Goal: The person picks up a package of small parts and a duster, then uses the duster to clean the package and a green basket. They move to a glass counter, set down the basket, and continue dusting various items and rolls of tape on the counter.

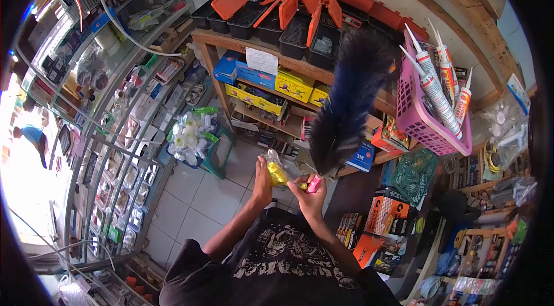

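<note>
My left hand [263, 182] is closed around a clear plastic packet with a bright yellow item [277, 173] inside; I cannot make out what the item is. Close beside it, my right hand [310, 197] grips the pink handle of a dark blue-black feather duster [349, 98]. The duster's feathers rise away from me, across the front of the wooden shelf. My right fingertips are near the lower end of the yellow packet, and whether they touch it is hard to tell.
Black bins with orange lids [294, 34] line the top of a wooden shelf [202, 36]. A pink basket [430, 127] of sealant tubes stands at right. A green stool [222, 156] carries bagged white parts. Glass display shelves [124, 150] curve along the left.
</note>
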A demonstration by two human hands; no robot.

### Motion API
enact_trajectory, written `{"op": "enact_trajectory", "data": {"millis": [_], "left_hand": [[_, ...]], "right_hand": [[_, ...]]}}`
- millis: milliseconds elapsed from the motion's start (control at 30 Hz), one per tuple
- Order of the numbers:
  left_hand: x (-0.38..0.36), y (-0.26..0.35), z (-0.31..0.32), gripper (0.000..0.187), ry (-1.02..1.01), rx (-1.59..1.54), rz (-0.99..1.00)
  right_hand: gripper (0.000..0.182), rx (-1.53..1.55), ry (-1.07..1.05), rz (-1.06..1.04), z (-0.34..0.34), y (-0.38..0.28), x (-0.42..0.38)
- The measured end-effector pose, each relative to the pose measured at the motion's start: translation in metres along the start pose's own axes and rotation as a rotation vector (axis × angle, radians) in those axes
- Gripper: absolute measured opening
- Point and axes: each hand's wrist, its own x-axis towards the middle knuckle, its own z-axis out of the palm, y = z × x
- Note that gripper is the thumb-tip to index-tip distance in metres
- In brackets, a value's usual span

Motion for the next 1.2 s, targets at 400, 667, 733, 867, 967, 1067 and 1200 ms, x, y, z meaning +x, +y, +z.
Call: {"op": "enact_trajectory", "data": {"millis": [400,667,733,867,967,1067,1200], "left_hand": [[-0.026,0.009,0.006,0.047,-0.168,-0.037,0.045],[0.004,0.015,-0.03,0.044,-0.441,-0.026,0.353],[0.012,0.022,-0.039,0.042,-0.456,-0.268,0.238],[0.039,0.038,-0.074,0.04,-0.52,-0.589,-0.109],[0.038,0.044,-0.072,0.042,-0.624,-0.645,-0.201],[0.025,0.026,-0.051,0.035,-0.398,-0.261,-0.174],[-0.004,0.042,-0.012,0.048,-0.359,-0.163,-0.27]], "right_hand": [[0.033,-0.6,-0.121,-0.078,0.015,0.01,-0.018],[0.019,-0.255,-0.356,0.167,-0.004,-0.003,-0.033],[0.018,-0.258,-0.349,0.19,-0.017,-0.009,-0.036],[0.023,-0.388,-0.343,0.252,-0.042,-0.021,-0.038],[0.027,-0.526,-0.359,0.27,-0.054,-0.016,-0.046],[0.027,-0.487,-0.323,0.223,-0.055,-0.011,-0.046],[0.027,-0.413,-0.316,0.345,-0.047,-0.02,-0.026]]}}
